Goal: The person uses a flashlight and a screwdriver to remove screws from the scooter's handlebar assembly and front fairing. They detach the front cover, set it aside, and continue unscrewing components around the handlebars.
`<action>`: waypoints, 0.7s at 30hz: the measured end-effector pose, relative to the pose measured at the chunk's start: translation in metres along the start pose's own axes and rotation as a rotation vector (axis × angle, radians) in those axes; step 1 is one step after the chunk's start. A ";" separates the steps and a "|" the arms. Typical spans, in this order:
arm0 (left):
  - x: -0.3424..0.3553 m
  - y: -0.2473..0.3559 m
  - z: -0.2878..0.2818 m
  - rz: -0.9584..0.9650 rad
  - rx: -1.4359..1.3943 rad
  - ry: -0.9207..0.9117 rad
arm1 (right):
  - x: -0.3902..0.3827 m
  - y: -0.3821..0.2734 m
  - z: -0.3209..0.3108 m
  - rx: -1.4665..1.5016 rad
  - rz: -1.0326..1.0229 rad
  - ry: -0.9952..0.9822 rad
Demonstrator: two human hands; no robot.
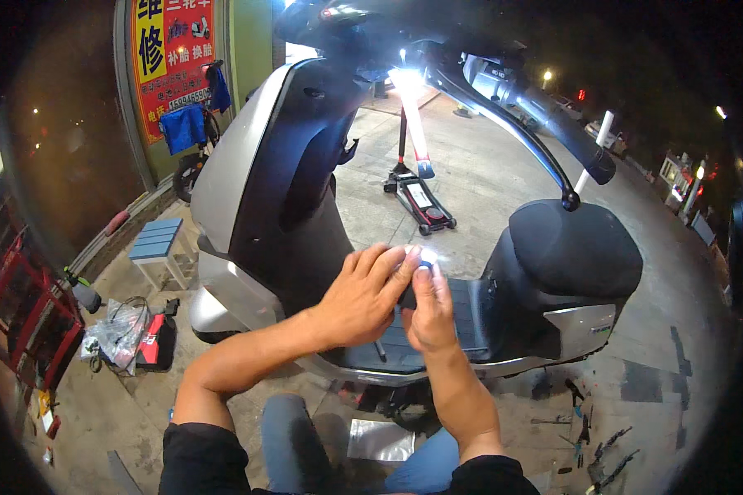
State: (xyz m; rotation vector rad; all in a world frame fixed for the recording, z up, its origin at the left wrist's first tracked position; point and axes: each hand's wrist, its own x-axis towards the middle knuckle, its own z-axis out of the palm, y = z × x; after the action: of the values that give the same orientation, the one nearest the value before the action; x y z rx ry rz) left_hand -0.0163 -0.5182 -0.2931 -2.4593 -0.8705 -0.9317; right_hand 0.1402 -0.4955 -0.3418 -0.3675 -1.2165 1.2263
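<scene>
Above the footboard (371,355) of a silver and black scooter (260,173), my two hands meet. My left hand (359,297) reaches in from the left, its fingers bent and pressed together at the tips. Thumb up, my right hand (431,313) closes against those fingertips. Between them sits a small dark piece (426,264) beside a bright white glare; the fingers cover most of it, so its kind cannot be made out. The black seat (575,247) lies to the right of my hands, and the handlebar with its brake lever (520,136) hangs above them.
Beyond the scooter stands a floor jack (421,202), below a lit tube lamp (413,124). At left are a blue-topped stool (158,247), a plastic bag (120,334) and a red-black case (157,340). Tools (582,421) lie lower right; a silvery sheet (380,440) lies near my knees.
</scene>
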 end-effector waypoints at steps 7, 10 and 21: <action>0.085 -0.112 -0.102 0.106 0.404 0.463 | -0.004 -0.023 -0.021 -0.563 -0.287 -0.222; 0.114 -0.132 -0.113 -0.135 0.631 0.555 | -0.005 -0.026 -0.011 -0.553 -0.350 -0.145; 0.130 -0.109 -0.112 -0.535 0.680 0.305 | 0.007 -0.045 0.017 0.147 -0.005 -0.091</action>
State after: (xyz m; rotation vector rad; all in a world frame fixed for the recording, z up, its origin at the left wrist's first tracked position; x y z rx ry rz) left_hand -0.0636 -0.4424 -0.1108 -1.4928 -1.4684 -0.9340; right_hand 0.1477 -0.5121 -0.2973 -0.2026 -1.1954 1.3313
